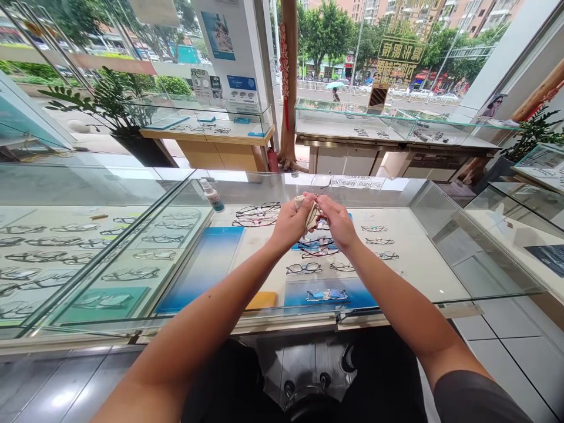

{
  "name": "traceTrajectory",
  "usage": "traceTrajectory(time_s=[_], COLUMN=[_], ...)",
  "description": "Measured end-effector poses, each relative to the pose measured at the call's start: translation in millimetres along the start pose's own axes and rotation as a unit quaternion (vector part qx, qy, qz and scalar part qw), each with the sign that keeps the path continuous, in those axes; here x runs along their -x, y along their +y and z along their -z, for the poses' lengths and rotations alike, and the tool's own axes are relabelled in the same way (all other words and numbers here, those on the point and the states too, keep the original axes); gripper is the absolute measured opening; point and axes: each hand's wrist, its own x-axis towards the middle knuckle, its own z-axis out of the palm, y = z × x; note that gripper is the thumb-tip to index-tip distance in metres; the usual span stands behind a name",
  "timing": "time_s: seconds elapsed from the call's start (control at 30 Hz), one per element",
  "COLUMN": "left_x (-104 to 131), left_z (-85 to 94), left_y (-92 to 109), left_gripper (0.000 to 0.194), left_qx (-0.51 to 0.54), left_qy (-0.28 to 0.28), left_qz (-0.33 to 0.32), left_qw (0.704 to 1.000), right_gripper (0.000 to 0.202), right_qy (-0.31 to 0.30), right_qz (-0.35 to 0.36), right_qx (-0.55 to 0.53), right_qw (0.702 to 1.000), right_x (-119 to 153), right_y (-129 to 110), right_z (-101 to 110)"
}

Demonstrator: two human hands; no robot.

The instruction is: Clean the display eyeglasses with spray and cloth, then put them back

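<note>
Both hands meet above the glass showcase, near the middle of the view. My left hand (pixel 289 221) is closed on a cream cloth (pixel 312 215), which bunches up between the two hands. Thin-framed glasses (pixel 323 184) stick up just beyond my fingertips. My right hand (pixel 337 221) is closed with its fingers pinched at the near part of these glasses, beside the cloth. The exact finger contact is partly hidden. Two pairs of glasses (pixel 255 222) lie on the showcase just left of my left hand.
A small spray bottle (pixel 212 195) stands on the glass top at the left. Rows of glasses (pixel 304 268) and a blue panel (pixel 200 267) show in the showcase (pixel 423 276). Farther off are more display cases (pixel 352 126), a wooden post (pixel 288 88) and a potted plant (pixel 141 147).
</note>
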Motion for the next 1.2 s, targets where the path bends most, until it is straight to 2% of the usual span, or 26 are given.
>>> traceTrajectory(time_s=[0.13, 0.2, 0.4, 0.5, 0.63, 0.73, 0.87, 0.97, 1.07, 1.2], left_x=[-5, -9, -18, -18, -16, -14, -9, -4, -1, -1], left_z=[4.7, 8.0, 17.0, 18.8, 19.2, 19.0, 14.6, 7.7, 1.4, -1.3], left_y=[-8, -12, -12, -10, -11, -11, -9, -9, -9, -7], left_gripper=[0.068, 0.065, 0.044, 0.046, 0.053, 0.058, 0.054, 0.045, 0.04, 0.034], left_qx=[0.037, 0.057, 0.126, 0.121, 0.061, 0.046, 0.019, -0.013, -0.03, 0.011], left_qy=[-0.055, -0.06, 0.058, 0.067, 0.098, 0.119, 0.102, 0.074, 0.036, -0.036], left_qz=[0.022, 0.027, 0.063, 0.032, -0.015, -0.03, -0.034, -0.043, -0.031, 0.006], left_qw=[0.998, 0.996, 0.988, 0.99, 0.993, 0.991, 0.994, 0.996, 0.998, 0.999], right_gripper=[0.041, 0.041, 0.036, 0.038, 0.041, 0.041, 0.046, 0.053, 0.054, 0.05], right_qy=[0.023, 0.038, 0.104, 0.123, 0.117, 0.103, 0.08, 0.063, 0.076, 0.11], right_qz=[-0.021, -0.017, 0.068, 0.104, 0.161, 0.201, 0.254, 0.274, 0.276, 0.275], right_qx=[-0.009, 0.0, 0.096, 0.148, 0.222, 0.297, 0.416, 0.492, 0.544, 0.57], right_qw=[0.999, 0.999, 0.988, 0.976, 0.955, 0.928, 0.87, 0.824, 0.789, 0.767], right_x=[-2, -3, -8, -7, -1, 3, 4, 3, 2, 2], right_y=[-2, -5, -9, -12, -16, -16, -11, -4, 1, 2], right_z=[4, 7, 18, 20, 16, 14, 13, 13, 14, 16])
